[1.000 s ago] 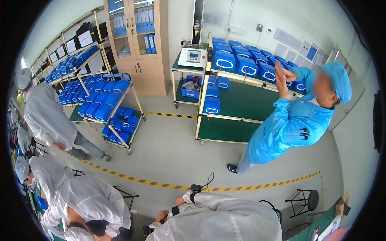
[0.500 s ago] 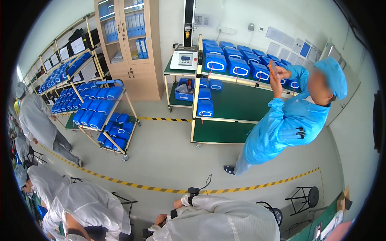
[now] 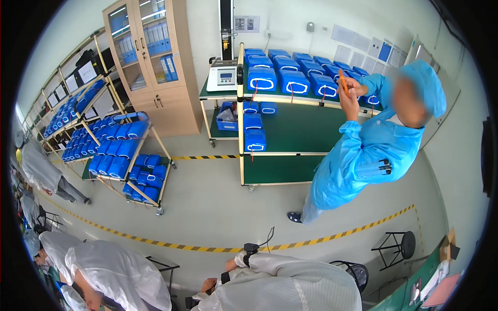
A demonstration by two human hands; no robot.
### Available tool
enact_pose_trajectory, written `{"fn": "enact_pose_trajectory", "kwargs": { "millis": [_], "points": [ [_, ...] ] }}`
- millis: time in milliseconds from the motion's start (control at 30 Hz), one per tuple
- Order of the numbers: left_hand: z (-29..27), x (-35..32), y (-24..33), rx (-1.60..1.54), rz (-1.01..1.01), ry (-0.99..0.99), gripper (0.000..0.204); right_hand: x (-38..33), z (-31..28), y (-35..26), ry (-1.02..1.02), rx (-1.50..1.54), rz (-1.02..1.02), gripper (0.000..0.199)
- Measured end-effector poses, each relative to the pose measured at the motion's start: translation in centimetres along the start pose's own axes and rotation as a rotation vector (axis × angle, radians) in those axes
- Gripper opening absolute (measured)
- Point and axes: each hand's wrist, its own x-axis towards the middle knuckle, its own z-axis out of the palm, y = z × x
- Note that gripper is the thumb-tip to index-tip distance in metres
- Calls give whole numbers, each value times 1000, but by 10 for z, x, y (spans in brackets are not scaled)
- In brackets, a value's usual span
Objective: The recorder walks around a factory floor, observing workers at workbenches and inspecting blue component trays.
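Note:
White-sleeved arms (image 3: 280, 269) that appear to be mine rise from the lower edge, folded close. A black strap-on device (image 3: 251, 248) with a thin cable sits on one sleeve. Below it shows part of a bare hand (image 3: 209, 284) beside a dark band; I cannot tell which hand it is, nor whether it holds anything. The other hand cannot be made out. At the right a person in a blue gown and cap (image 3: 363, 150) holds an orange phone-like slab (image 3: 343, 83) in both hands.
A green-shelved rack (image 3: 295, 127) carries rows of blue wrapped packs (image 3: 262, 78). Further left stand a trolley (image 3: 122, 150) of similar packs and a wooden cabinet (image 3: 176, 98). Yellow-black tape (image 3: 207, 249) crosses the floor. A bent worker (image 3: 114, 269), a black stool (image 3: 407, 244) and a green table (image 3: 415, 285) flank me.
The view has turned slightly, so the rack and cabinet sit further left. The person in blue has tilted the orange slab more upright. At far left a walking worker has moved leftward. My sleeves look unchanged.

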Motion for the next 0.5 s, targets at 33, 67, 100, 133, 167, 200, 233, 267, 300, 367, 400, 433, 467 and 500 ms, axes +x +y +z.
{"fn": "enact_pose_trajectory", "kwargs": {
  "millis": [33,67,100,133,167,200,233,267,300,367,400,433,467,500],
  "points": [
    [-3,4,3,7,5,-3,32,-7,-6,1,-9,20,34,23],
    [3,-1,-2,0,-27,-4,32,-4,-34,-23,-25,73,38,24],
    [9,-3,-6,-15,-44,1,32,-5,-64,-46,-38,121,47,24],
    [11,-1,-6,-16,-43,-3,32,-12,-86,-62,-21,171,64,25],
    [12,2,-6,-14,-45,-5,32,-16,-104,-77,-1,208,77,25],
    [14,6,-6,-3,-69,-12,31,-19,-120,-90,4,213,81,26],
    [13,12,-1,15,-84,-23,31,-23,-127,-92,15,209,90,26],
    [13,16,2,34,-100,-36,31,-26,-126,-91,-23,155,82,25],
    [13,19,3,51,-118,-48,32,-28,-125,-90,-63,102,74,25],
    [14,25,5,74,-136,-71,32,-38,-119,-87,-32,129,139,24],
    [13,29,6,77,-106,-82,31,-41,-114,-87,-12,155,199,23],
    [13,30,6,81,-77,-95,31,-42,-108,-87,-1,160,204,23],
    [12,34,9,87,-70,-108,31,-47,-106,-86,5,129,216,23],
    [11,36,13,48,-25,-93,33,-51,-104,-85,11,99,230,23]
  ]
}}
